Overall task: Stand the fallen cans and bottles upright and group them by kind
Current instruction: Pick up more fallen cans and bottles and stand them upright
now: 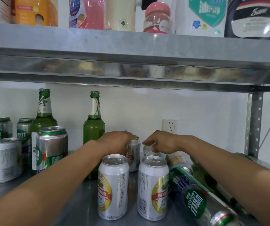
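The back can (133, 154) stood upright on the shelf (82, 201), the left hand (116, 141) curled over its top. Beside it a tipped can (149, 151) lay under the right hand (162, 141); whether those fingers had closed, I couldn't tell. I'd lift it by the rim and set it flat beside its white fellows

Two bare arms show. The left forearm (57, 181), from the frame edge at 8 o'clock up to the wrist, is uncovered along all of its visible length, broad at the edge and narrowing toward the left hand (116, 141) just below centre. The right forearm (228, 165), from 4 o'clock, is likewise bare to the frame edge. The right hand (162, 141) shows low knuckle ridges across its back. Of the left hand, mostly the smooth back is seen. Nails are too blurred to describe.
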